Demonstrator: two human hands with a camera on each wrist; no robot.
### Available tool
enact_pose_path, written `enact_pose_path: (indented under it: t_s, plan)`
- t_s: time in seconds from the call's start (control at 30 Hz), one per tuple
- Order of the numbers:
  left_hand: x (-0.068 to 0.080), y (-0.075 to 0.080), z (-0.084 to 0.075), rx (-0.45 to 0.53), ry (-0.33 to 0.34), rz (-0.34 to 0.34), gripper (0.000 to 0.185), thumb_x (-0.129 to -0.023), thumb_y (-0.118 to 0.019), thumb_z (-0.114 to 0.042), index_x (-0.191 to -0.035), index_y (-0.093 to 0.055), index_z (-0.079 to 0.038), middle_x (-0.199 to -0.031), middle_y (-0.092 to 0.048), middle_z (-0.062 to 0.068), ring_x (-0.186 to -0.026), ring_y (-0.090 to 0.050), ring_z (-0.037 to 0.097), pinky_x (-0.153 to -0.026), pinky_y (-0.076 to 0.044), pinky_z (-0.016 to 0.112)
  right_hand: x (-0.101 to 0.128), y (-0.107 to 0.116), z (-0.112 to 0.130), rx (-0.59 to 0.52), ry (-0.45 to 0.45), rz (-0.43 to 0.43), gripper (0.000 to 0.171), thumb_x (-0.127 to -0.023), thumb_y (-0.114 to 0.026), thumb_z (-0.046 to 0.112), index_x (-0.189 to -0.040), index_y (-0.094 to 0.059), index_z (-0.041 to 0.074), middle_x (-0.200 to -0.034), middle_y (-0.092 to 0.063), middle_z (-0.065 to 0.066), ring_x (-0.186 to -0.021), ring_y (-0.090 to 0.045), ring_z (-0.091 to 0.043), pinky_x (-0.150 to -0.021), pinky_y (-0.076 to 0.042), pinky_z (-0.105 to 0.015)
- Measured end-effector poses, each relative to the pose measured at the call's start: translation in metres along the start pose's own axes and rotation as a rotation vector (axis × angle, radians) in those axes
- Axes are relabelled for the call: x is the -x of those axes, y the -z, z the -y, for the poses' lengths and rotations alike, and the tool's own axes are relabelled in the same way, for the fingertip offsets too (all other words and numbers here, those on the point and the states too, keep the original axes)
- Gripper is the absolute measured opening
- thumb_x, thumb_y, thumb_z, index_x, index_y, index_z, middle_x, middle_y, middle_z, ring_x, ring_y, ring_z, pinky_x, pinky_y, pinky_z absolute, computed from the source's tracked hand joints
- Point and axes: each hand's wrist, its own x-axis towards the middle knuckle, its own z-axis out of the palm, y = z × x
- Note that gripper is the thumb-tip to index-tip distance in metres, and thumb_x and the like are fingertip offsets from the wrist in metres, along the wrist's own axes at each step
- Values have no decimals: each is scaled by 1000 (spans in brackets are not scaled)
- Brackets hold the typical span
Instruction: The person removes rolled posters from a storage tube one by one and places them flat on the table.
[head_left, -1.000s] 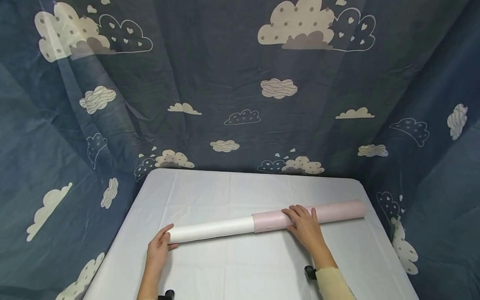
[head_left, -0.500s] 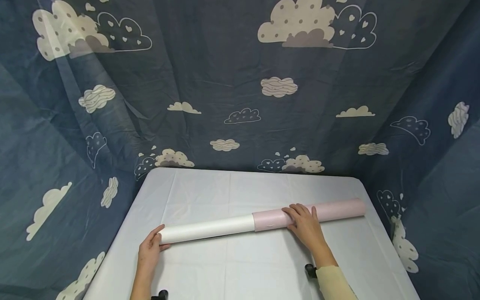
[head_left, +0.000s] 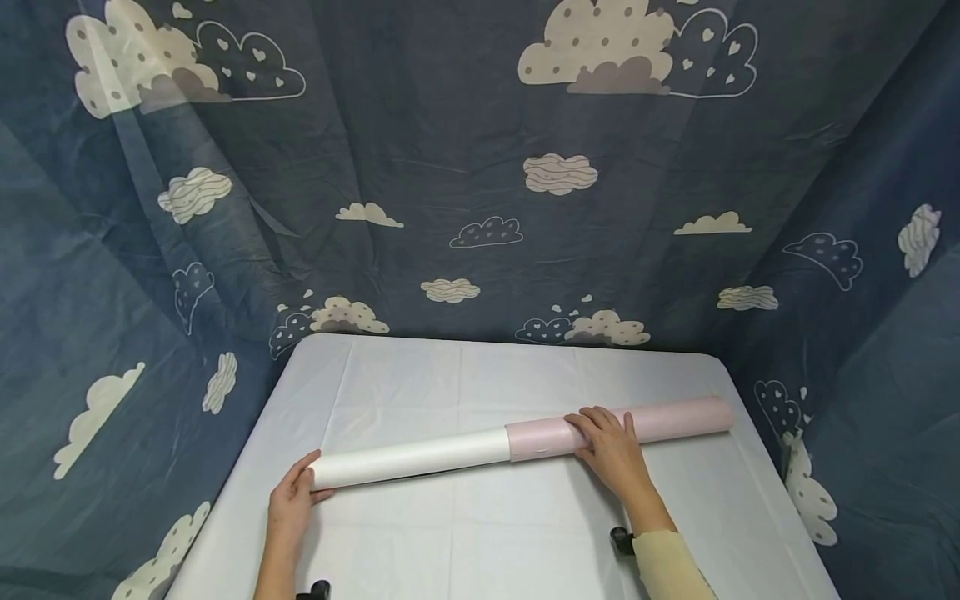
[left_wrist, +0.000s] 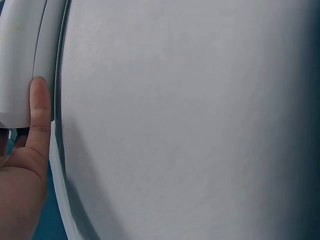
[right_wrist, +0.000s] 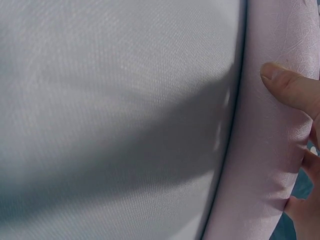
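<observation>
A long white roll (head_left: pixel 412 458) extends leftward from a pink tube-shaped sleeve (head_left: pixel 682 420), both lying slantwise over the table. At the white roll's left end, my left hand (head_left: pixel 287 508) grips it between thumb and fingers. In the left wrist view the thumb (left_wrist: pixel 40 105) lies along the roll, beside a lengthwise seam. My right hand (head_left: pixel 613 454) holds the pink sleeve a little right of its left edge, fingers over the top. The right wrist view shows that thumb (right_wrist: pixel 287 85) pressed on the sleeve's finely wrinkled surface. The roll's right part is hidden inside the sleeve.
Beneath the hands is a table (head_left: pixel 517 533) under a white creased cover, with rounded far corners. Dark blue fabric (head_left: pixel 420 150) printed with clouds hangs behind it and on both sides. Small black devices show at both wrists.
My left hand has moved left, drawing the white roll's end with it, so more white shows outside the sleeve. The right hand and the pink sleeve have stayed nearly still.
</observation>
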Motion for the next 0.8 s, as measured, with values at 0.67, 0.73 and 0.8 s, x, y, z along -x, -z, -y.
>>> enact_pose_path:
  t_s: [0.67, 0.73, 0.8]
  plan:
    - [-1, 21, 5, -21, 10, -80, 44, -117, -38, -18, -158, -49, -5, -164, -42, 30, -84, -73, 3, -81, -62, 18, 0, 0, 2, -12, -12, 15, 67, -80, -94, 19, -141, -64, 25, -147, -62, -10, -145, -51, -38, -123, -25, -79]
    - [0, 22, 5, -29, 12, -89, 45, -117, -38, -19, -158, -48, -5, -163, -41, 32, -82, -75, 4, -80, -62, 17, 0, 0, 2, -13, -11, 15, 67, -80, -93, 19, -141, -64, 25, -147, -62, -10, -145, -51, -38, -123, -25, -79]
    - [0, 25, 6, -40, 15, -102, 45, -117, -37, -20, -158, -49, -6, -163, -42, 31, -80, -75, 4, -79, -62, 17, 0, -1, 1, -13, -11, 16, 68, -81, -93, 18, -141, -64, 25, -147, -62, -10, -146, -51, -38, -123, -24, -79]
